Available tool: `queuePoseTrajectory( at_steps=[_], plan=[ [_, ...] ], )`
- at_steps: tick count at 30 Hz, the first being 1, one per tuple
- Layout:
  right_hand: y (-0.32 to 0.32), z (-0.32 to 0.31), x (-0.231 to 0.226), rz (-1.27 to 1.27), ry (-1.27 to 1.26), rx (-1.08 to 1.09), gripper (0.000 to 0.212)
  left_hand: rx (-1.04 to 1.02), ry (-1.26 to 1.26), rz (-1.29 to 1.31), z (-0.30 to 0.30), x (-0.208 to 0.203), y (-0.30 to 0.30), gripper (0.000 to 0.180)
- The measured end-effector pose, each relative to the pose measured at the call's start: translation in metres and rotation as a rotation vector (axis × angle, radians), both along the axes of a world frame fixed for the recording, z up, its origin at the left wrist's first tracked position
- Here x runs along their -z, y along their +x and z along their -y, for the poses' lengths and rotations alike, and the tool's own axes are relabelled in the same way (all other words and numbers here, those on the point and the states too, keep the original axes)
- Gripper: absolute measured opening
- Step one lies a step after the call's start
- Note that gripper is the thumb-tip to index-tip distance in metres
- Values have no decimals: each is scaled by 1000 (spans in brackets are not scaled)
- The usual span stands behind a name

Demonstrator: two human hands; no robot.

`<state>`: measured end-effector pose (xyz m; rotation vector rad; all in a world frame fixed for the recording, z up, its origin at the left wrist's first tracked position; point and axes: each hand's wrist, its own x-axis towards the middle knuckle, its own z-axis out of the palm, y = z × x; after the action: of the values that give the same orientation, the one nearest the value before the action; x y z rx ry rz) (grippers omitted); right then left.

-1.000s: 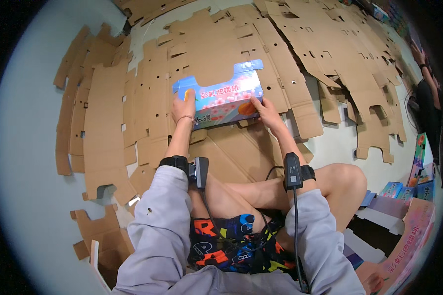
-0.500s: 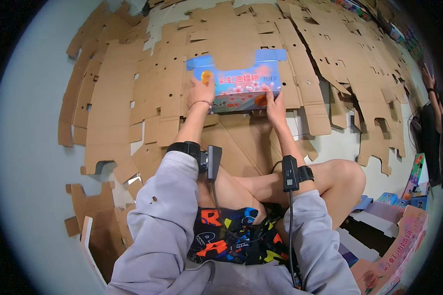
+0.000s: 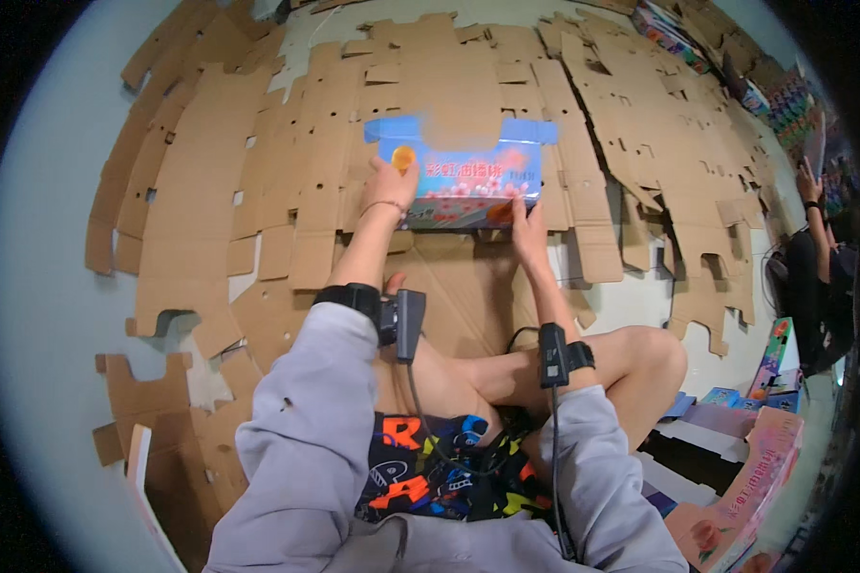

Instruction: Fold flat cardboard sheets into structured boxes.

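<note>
A blue and pink printed cardboard box (image 3: 468, 186) with peach and blossom pictures is out in front of me, its two flaps standing out at the far left and far right corners. My left hand (image 3: 389, 188) is closed on the box's left side, thumb on the printed face. On the near right corner my right hand (image 3: 528, 227) grips the edge, thumb on top. The fingers of both hands are partly hidden by the box. Between the flaps, the box's far edge blends into brown cardboard.
Flattened brown cardboard sheets (image 3: 334, 143) with slots and cutouts overlap across the floor. To my right lies an open pink printed box (image 3: 736, 506), with small blue boxes (image 3: 721, 396) beyond it. Another person's arm (image 3: 817, 224) shows at the far right, near stacked printed boxes (image 3: 674, 38).
The view has shifted slightly, and the box appears a little lower in it. Both hands keep their hold. The other person's hand at the far right has moved slightly.
</note>
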<state>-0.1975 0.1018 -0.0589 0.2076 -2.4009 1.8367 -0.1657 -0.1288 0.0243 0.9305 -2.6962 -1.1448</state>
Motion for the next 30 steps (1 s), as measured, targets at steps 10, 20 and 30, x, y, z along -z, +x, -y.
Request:
queuePoseTrajectory(
  at_steps=[10, 20, 30],
  plan=[
    [7, 1, -11, 103, 29, -27, 57, 56, -44, 113, 30, 39, -19, 81],
    [-2, 0, 5, 87, -24, -48, 62, 48, -40, 32, 38, 61, -28, 61],
    [0, 4, 3, 151, -4, -40, 61, 116, -65, -9, 45, 60, -21, 80]
  ],
)
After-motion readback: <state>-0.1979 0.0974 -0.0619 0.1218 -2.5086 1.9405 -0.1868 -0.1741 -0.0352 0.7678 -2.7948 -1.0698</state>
